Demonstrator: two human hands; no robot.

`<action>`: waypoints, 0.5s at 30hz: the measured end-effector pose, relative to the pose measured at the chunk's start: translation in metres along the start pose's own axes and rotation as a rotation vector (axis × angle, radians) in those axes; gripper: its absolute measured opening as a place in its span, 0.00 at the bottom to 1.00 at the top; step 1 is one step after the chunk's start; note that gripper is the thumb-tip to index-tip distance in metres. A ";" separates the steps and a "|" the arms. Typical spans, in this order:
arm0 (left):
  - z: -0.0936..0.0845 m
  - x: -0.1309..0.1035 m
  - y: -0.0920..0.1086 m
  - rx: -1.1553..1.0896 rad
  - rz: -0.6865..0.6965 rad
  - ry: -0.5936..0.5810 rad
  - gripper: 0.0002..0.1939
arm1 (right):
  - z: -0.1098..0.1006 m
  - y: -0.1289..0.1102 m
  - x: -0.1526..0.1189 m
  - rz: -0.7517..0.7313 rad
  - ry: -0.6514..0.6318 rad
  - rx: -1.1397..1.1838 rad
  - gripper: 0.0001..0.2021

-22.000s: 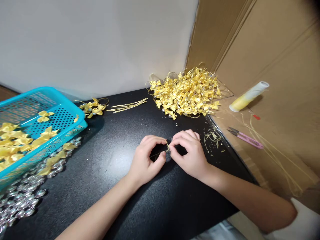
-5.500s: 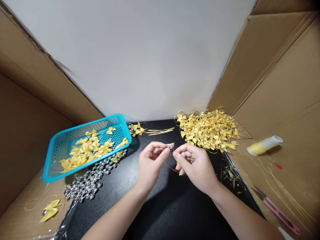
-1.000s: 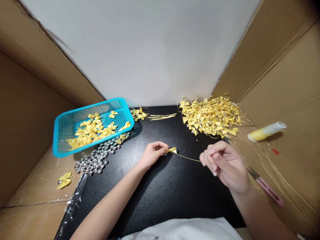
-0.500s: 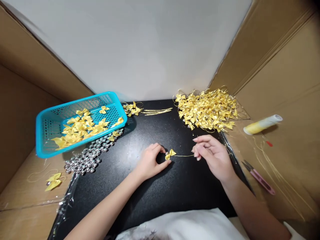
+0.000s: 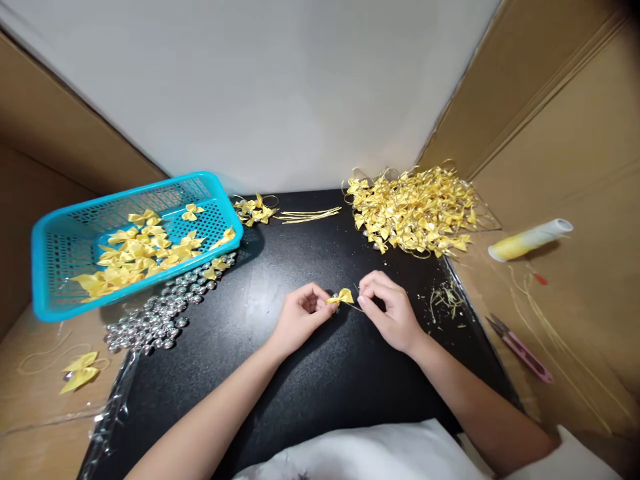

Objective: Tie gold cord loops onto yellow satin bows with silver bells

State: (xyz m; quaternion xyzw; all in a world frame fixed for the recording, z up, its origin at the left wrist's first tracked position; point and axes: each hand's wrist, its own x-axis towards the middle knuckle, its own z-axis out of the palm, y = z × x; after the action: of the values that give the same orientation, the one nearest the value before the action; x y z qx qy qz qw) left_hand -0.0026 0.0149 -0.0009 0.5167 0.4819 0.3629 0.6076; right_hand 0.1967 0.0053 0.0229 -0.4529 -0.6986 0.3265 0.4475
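- Head: the left hand (image 5: 306,315) pinched one yellow ribbon bow (image 5: 344,296) over the black tabletop (image 5: 300,393).
- The right hand (image 5: 390,312) gripped one gold cord (image 5: 355,307) leading from the bow.
- One turquoise basket (image 5: 39,267) and one pair of thread snips (image 5: 515,343) flanked them.

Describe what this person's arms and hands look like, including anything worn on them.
The left hand and right hand are bare, with no gloves, rings or bracelets visible. Both forearms are uncovered. A white sleeve shows near the right elbow; no left sleeve is in view.
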 end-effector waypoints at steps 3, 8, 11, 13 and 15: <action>0.003 -0.002 -0.006 -0.069 0.016 -0.015 0.11 | 0.004 0.001 -0.005 0.003 0.043 0.075 0.09; 0.002 -0.007 -0.011 -0.060 0.119 -0.054 0.11 | 0.016 0.007 -0.013 0.200 -0.044 0.252 0.08; 0.001 -0.009 -0.012 -0.053 0.162 -0.073 0.09 | 0.020 0.008 -0.017 0.293 -0.018 0.346 0.09; 0.001 -0.010 -0.013 -0.065 0.187 -0.080 0.09 | 0.021 0.007 -0.018 0.334 -0.022 0.384 0.10; 0.001 -0.010 -0.013 -0.079 0.207 -0.088 0.09 | 0.021 0.005 -0.018 0.359 -0.017 0.404 0.11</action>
State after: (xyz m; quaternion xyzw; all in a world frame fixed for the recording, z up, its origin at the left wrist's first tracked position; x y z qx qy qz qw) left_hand -0.0051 0.0027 -0.0115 0.5549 0.3843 0.4195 0.6070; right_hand 0.1829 -0.0104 0.0044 -0.4681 -0.5318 0.5372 0.4577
